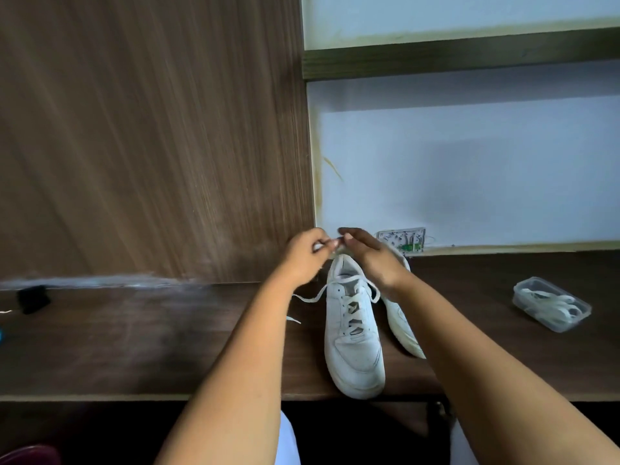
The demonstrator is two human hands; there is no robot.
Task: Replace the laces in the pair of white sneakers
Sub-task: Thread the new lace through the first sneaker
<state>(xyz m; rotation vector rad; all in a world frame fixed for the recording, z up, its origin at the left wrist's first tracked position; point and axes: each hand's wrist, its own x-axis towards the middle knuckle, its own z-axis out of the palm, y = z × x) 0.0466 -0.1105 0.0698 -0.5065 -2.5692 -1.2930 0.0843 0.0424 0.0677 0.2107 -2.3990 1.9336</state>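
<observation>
A white sneaker [352, 333] stands on the dark wooden desk [167, 347], toe toward me, partly laced. Loose ends of its white lace [312, 297] trail off to the left on the desk. A second white sneaker [401, 323] lies on its side just right of it, mostly hidden by my right forearm. Above the first shoe's heel, my left hand [303, 256] and my right hand [372, 255] meet, their fingertips pinching a bit of white lace between them.
A clear plastic box [550, 303] holding white laces sits at the desk's right. A small black object [33, 298] lies at the far left. A wall socket [402, 241] is behind the shoes. A wood panel rises behind the desk's left half.
</observation>
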